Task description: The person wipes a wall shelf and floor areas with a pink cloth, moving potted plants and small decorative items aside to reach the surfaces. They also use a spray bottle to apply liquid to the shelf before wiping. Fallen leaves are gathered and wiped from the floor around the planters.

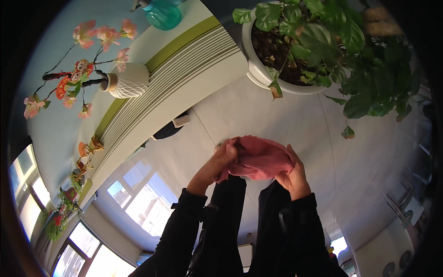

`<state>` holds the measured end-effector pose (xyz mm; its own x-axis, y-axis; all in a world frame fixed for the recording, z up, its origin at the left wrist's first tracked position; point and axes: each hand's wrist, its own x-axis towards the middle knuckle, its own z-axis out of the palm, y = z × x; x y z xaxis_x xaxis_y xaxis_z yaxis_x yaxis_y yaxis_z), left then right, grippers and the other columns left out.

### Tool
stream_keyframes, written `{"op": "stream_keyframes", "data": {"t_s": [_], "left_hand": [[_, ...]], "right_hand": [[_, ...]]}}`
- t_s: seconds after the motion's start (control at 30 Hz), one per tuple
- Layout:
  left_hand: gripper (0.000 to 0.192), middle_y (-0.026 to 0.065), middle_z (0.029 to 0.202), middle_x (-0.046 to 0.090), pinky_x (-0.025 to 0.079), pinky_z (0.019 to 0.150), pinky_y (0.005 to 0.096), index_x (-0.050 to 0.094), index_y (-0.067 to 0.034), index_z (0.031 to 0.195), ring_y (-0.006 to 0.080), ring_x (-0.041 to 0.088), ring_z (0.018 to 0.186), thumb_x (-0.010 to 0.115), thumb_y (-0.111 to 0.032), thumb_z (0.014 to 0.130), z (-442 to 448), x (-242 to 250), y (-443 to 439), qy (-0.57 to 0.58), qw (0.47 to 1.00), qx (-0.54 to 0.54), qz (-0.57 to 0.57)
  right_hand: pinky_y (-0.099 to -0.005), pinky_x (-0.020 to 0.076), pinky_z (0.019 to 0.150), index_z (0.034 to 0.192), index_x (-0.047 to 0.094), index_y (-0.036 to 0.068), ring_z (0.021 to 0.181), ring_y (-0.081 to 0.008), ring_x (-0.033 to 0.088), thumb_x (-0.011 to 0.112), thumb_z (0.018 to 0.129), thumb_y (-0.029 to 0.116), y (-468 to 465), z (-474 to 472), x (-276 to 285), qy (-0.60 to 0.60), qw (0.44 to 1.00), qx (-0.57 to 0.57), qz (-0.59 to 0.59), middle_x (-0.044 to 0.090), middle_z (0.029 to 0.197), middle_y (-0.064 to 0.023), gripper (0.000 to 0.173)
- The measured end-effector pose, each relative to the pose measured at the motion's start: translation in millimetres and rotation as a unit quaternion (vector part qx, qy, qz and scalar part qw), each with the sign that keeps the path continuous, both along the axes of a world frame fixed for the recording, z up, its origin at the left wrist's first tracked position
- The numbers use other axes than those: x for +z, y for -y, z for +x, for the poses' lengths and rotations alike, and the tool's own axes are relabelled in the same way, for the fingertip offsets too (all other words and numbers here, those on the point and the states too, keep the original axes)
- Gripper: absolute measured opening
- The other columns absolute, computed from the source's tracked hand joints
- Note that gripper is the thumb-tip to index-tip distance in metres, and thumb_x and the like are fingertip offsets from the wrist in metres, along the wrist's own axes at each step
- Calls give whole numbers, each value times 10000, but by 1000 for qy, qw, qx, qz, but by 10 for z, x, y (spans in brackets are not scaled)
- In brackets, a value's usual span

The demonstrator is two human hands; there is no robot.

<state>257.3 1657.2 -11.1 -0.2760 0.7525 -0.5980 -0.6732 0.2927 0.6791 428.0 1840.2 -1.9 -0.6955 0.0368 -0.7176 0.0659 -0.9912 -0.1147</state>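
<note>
A dusty-red cloth [261, 158] is stretched between my two hands, in front of my dark trousers and above the floor. Its near and far edges are creased, and a darker fold lies toward its left end. My left hand [226, 156] grips that left end, with the thumb over the fabric. At the opposite end my right hand [293, 175] holds the cloth, its palm partly turned up and several fingertips hidden by the fabric. Both forearms wear black sleeves.
A large leafy plant grows in a white pot [254, 74] at upper right. Along the left runs a cream-and-green cabinet [187, 64], carrying a white textured vase [129, 80] with pink blossoms and a teal spray bottle [163, 14]. Glossy tile floor [270, 117] spreads below.
</note>
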Motion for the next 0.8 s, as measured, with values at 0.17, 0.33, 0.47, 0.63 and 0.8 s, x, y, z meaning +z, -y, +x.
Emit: {"op": "stream_keyframes", "data": {"t_s": [0.17,0.33,0.47,0.63,0.8], "left_hand": [[1025,132,1516,237,244,1155,382,108,-72,1558,241,263,1402,724,-496,858,129,244,28,66,995,-3,69],[623,134,1418,393,464,989,365,243,-80,1485,189,471,1242,562,-49,951,102,249,-52,233,912,336,34],[516,135,1274,491,452,1004,365,357,-21,1319,225,505,1202,575,38,856,-586,-68,-236,-131,959,249,-42],[361,189,1137,569,515,872,436,570,-53,1132,399,571,1021,674,10,791,-1738,-102,-1125,-654,748,113,-7],[250,112,1157,609,507,899,412,666,-109,1056,315,581,1109,672,-53,812,-2583,-155,-2463,-713,699,42,45]], "right_hand": [[-442,416,1076,1335,494,-20,1292,-305,481,453,1019,404,566,-420,196,-56,990,-128,-7,488,1396,-172,530],[-350,451,957,1271,571,78,1200,-233,507,627,936,201,977,-796,40,-30,889,128,438,531,1205,-103,361],[-346,495,864,1300,510,61,1087,-237,586,712,889,262,451,-785,-299,133,784,268,544,494,1271,-115,500],[-542,279,1037,1258,473,90,1178,-186,394,648,897,446,-853,-920,-1084,336,880,-185,280,441,1154,-29,537],[-424,448,753,1181,577,57,872,-260,567,486,987,219,-1143,-955,-2191,-170,594,-720,-317,594,984,-102,269]]}}
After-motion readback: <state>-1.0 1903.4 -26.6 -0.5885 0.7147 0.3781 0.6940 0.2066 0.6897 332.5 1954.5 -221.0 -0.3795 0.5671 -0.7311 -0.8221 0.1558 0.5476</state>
